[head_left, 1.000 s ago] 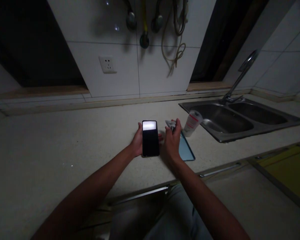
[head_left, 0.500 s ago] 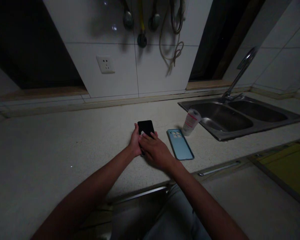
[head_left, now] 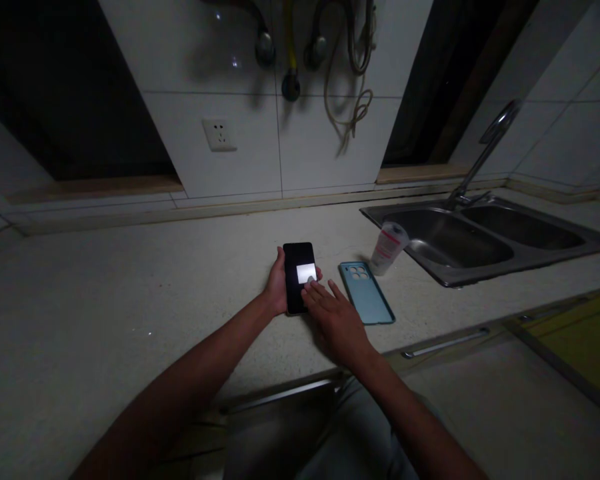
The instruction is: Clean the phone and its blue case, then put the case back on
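A black smartphone point(head_left: 295, 297) lies screen up in my left hand point(head_left: 276, 283), just above or on the pale countertop. My left thumb runs along its left edge and the fingertips show at its right edge. A bright white rectangle shows on the glass; whether it is a reflection or a lit patch I cannot tell. My right hand point(head_left: 333, 313) reaches over the lower right of the phone, fingers close together, with a small pale piece of something under the fingertips. Right of that hand lies a light blue phone case point(head_left: 367, 297) with camera cutouts.
A clear plastic cup point(head_left: 389, 248) with pink print stands tilted behind the case, near the double steel sink point(head_left: 437, 275) and its faucet point(head_left: 490, 143). The countertop point(head_left: 205, 260) stretches left. On the tiled wall are a socket point(head_left: 219, 135) and hanging hoses.
My right hand has slid right and down over the phone, uncovering more of its screen. The bright white rectangle now shows. The whole view has shifted slightly.
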Demonstrator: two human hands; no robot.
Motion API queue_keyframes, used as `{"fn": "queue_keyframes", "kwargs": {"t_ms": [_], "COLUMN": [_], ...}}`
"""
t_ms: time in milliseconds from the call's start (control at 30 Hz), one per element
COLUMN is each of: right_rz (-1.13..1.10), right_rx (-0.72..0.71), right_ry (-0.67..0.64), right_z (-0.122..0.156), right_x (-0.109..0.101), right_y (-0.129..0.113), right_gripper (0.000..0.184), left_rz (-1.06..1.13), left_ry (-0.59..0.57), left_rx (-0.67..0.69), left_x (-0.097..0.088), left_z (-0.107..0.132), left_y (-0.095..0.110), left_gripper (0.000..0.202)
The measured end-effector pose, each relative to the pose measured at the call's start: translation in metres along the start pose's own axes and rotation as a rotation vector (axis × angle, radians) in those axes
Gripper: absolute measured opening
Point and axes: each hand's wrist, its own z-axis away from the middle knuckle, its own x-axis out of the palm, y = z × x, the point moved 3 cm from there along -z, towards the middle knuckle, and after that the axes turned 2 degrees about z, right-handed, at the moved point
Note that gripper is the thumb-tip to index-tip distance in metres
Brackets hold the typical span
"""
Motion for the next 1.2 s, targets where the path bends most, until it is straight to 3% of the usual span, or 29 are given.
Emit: {"fn": "queue_keyframes", "kwargs": {"t_ms": [167,367,533,633,733,867,1033,1200], "right_rz": [0.031,0.048,0.040,0.025,0.010,-0.016,-0.058,-0.014], "right_rx": [0.152,0.221,0.178,0.095,0.036,-0.063,-0.137,-0.021], "right_ry": [0.009,-0.023,-0.066,-0.120,-0.147,-0.136,-0.092,-0.076], "right_z": [-0.011,-0.037,-0.070,-0.079,-0.072,-0.047,-0.010,0.011], "right_x": [0.004,0.006,0.005,0.007,0.009,0.010,0.001,-0.007], "right_y": [0.004,0.013,0.019,0.015,0.010,0.003,0.000,0.009], "right_gripper": [0.046,0.059,0.060,0.061,0.063,0.058,0.044,0.046], "left_rz": [-0.031,-0.034,0.023,0.089,0.130,0.032,-0.076,-0.084], "left_ry": [0.047,0.045,-0.023,0.008,0.113,0.179,0.035,-0.060], "left_rx": [0.017,0.093,0.112,0.210,0.243,0.139,0.045,0.042], "left_x": [-0.002,0.004,0.007,0.006,0.003,-0.001,-0.001,0.000], "left_z": [-0.003,-0.003,-0.002,-0.003,-0.005,-0.004,-0.002,-0.002], "left_y": [-0.004,-0.008,-0.009,-0.006,-0.005,-0.005,-0.007,-0.008], "left_gripper": [0.077,0.072,0.064,0.054,0.054,0.068,0.088,0.091]}}
